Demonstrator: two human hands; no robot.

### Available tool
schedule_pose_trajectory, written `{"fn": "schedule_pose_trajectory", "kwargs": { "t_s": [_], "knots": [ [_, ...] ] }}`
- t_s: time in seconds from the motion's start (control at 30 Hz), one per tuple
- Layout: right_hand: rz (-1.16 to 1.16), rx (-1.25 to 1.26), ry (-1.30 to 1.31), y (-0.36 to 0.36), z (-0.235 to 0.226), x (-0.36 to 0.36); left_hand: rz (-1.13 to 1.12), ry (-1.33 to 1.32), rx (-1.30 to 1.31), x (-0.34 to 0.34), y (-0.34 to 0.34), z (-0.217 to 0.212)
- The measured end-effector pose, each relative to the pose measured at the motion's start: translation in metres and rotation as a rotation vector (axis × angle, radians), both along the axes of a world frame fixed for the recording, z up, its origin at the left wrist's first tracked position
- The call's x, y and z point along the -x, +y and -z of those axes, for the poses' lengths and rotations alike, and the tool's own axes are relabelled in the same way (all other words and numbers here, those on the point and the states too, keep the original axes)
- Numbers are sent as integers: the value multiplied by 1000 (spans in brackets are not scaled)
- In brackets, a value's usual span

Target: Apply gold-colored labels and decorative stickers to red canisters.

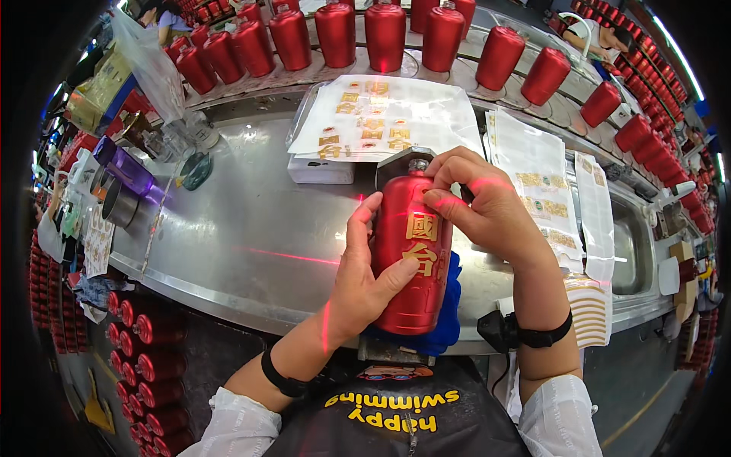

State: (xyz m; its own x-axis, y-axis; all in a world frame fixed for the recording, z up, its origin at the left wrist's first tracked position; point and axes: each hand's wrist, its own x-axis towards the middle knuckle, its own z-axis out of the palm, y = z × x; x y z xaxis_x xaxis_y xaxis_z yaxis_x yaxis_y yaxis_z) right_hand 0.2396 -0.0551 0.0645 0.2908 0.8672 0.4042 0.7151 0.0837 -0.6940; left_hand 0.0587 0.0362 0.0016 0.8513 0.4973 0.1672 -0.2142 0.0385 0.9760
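A red metallic bottle [428,293] with large gold characters leans in front of me, its short neck pointing away. My left hand [362,274] is closed around its left side, with the thumb lying over the front beside the lower gold character. At the bottle's shoulder, my right hand [476,202] pinches with thumb and fingertips against the red surface. Whatever is between those fingertips is too small to make out. Under the bottle lies a blue cloth [451,305]. Just beyond it, a stack of white decal sheets [434,107] with gold and red prints rests on a white box [324,169].
More decal sheets [533,164] lie on the right, beside a metal sink [632,263]. Red bottles [335,34] line a curved conveyor behind the metal table [244,206]. A purple bottle [129,169] is at left. Several red bottles [160,365] stand lower left. Other people work farther back.
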Motion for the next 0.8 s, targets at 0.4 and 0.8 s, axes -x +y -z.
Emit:
{"fn": "schedule_pose_trajectory", "kwargs": {
  "t_s": [0.4,0.8],
  "knots": [
    [10,41,8,-1,0,1,11,-11,-16,1,0,-1],
    [181,-72,84,-5,9,5,-15,-6,-67,0,-2,-2]
  ]
}}
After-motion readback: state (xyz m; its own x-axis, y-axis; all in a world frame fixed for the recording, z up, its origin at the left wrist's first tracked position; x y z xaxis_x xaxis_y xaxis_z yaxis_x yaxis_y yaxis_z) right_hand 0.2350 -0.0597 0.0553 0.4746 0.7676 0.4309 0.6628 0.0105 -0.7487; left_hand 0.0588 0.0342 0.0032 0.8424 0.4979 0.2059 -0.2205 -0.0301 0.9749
